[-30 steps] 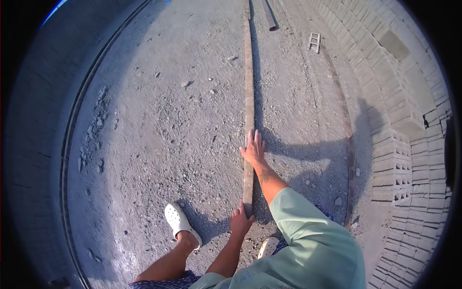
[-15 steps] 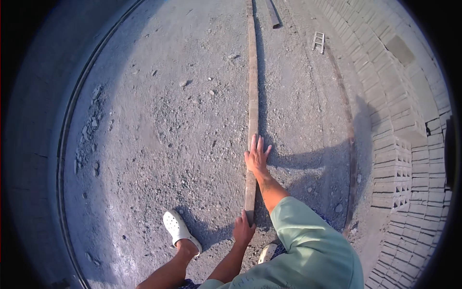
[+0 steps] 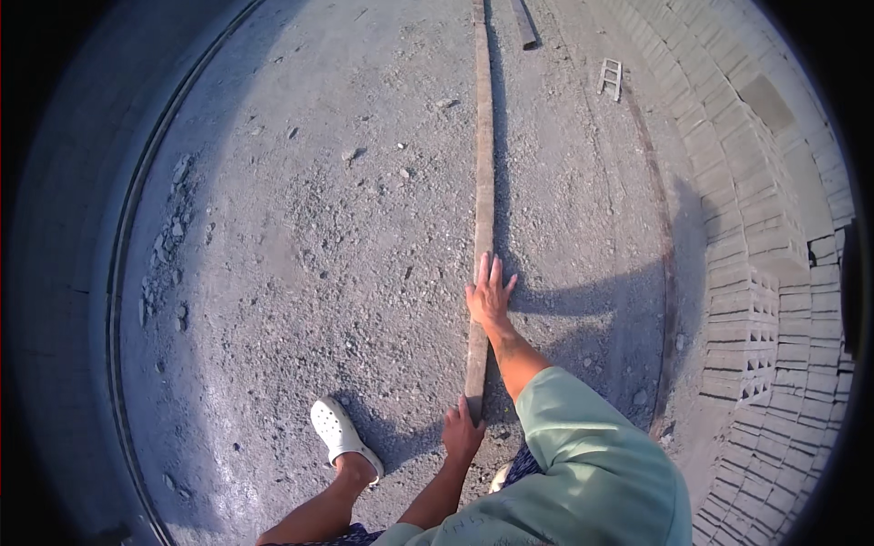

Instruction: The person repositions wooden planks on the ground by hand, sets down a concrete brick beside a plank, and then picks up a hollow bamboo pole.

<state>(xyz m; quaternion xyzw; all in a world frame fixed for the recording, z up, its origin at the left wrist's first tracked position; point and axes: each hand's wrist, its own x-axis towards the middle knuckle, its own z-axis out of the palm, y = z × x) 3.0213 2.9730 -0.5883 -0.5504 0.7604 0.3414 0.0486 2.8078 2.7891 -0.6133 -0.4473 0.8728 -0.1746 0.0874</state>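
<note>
Head: left hand (image 3: 462, 437) and right hand (image 3: 491, 300) touch a beam (image 3: 484, 164).

On the grey, gravelly ground (image 3: 300, 227) lies a long, narrow, brownish plank (image 3: 485, 155). To its right lie a dark straight bar (image 3: 524, 25), perhaps of metal, and a pale ladder-shaped piece (image 3: 610, 80); grey rectangular blocks (image 3: 726, 329) are stacked further right.

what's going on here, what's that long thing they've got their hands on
Someone is bent over a long narrow bar that stretches away over gravelly ground. Their right hand is spread on top of it, and their left hand is at its near end. Stacked grey blocks stand off to the right. What the bar is made of is hard to tell.
</note>
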